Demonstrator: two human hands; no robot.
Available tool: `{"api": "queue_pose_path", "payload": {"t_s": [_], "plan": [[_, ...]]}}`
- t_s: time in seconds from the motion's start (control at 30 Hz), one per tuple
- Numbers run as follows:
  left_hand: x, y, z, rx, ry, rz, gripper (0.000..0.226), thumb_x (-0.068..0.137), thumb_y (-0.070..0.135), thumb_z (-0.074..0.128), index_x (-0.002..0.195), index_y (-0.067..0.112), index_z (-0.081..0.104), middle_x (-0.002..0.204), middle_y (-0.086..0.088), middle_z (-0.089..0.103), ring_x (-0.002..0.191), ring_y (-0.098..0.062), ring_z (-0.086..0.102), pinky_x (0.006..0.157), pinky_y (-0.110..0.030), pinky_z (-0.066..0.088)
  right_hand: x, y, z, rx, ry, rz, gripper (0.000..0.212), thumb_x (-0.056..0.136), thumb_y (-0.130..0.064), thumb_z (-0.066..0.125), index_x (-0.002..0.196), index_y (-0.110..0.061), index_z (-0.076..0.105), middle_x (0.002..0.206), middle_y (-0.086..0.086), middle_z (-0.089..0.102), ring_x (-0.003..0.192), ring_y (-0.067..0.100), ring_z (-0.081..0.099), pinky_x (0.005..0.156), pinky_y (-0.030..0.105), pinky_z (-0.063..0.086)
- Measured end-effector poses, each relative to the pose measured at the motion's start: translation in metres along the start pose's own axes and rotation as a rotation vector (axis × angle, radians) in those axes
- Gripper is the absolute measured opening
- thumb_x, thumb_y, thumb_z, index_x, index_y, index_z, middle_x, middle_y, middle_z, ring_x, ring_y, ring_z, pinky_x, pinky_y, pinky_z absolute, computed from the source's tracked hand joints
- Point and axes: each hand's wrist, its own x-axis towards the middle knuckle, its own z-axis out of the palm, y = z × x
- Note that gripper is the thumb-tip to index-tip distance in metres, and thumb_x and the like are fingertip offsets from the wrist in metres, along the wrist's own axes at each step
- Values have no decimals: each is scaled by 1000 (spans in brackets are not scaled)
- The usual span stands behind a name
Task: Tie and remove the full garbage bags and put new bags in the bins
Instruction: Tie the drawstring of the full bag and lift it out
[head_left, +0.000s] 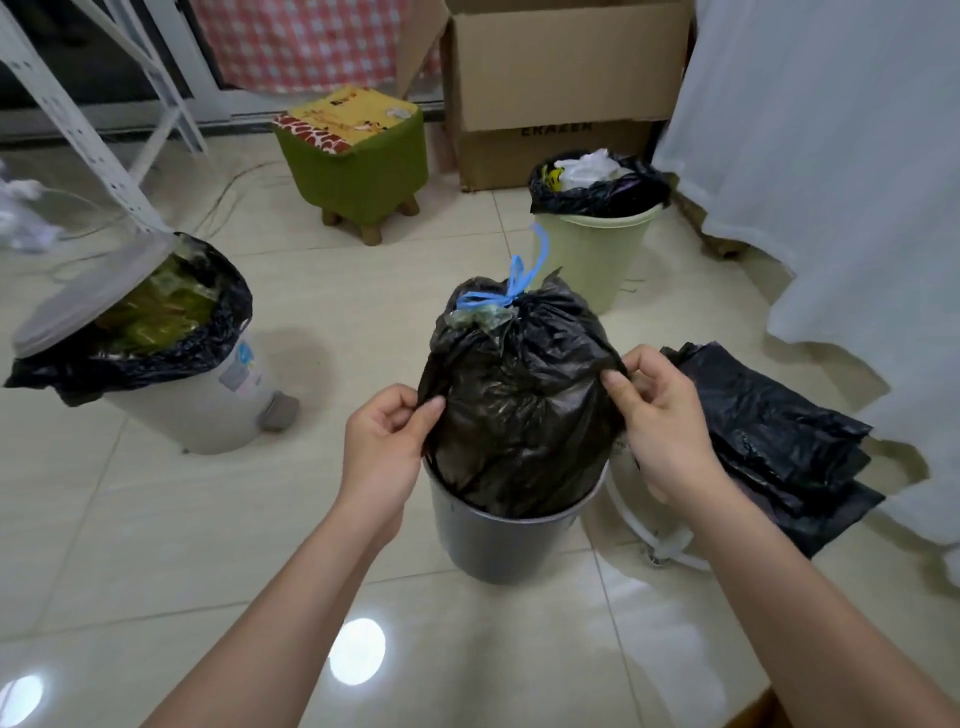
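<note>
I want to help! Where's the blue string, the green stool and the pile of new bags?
blue string (521, 283): head view, on its knot.
green stool (358, 156): head view, on its front side.
pile of new bags (769, 436): head view, on the top bag.

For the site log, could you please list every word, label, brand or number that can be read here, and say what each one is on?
"ERAZER" or close to it: dark print on the front of the cardboard box, blurred, so the first letters are unsure.
Top of the green stool: printed picture with a few characters, too blurred to read.
Stickers on the side of the pedal bin: too small and blurred to read.
No other text shows.
</note>
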Motion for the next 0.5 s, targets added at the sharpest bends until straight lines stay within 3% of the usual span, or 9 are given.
{"api": "queue_pose_path", "payload": {"t_s": [0.13,0.23,0.4,0.5], "plan": [[5,-2,1,-7,-7,66,42,90,3,62,57,29,65,60,8,66,57,-2,56,59,-17,46,1,-2,-1,57,6,-6,26,99,-6,50,74,-12,47,72,22,50,69,25,43,60,36,32],[5,2,3,-25,1,51,35,89,3,62,60,22,61,61,4,66,58,-5,56,60,-21,48,1,-6,-2,52,-4,-28,24,97,-9,53,75,-10,46,70,32,45,68,24,40,61,38,30],[12,-4,-1,-21,-95,14,30,88,4,65,64,21,67,70,3,69,67,-6,60,73,-24,52,15,4,-4,146,98,116,30,100,-8,50,71,-19,48,62,5,58,58,19,47,53,29,34],[14,-13,-3,51,-67,-60,22,85,-1,68,80,20,67,81,1,73,74,-8,65,79,-31,49,16,14,5,81,39,121,33,99,-9,52,68,-22,50,69,19,55,64,26,44,59,36,35]]}}
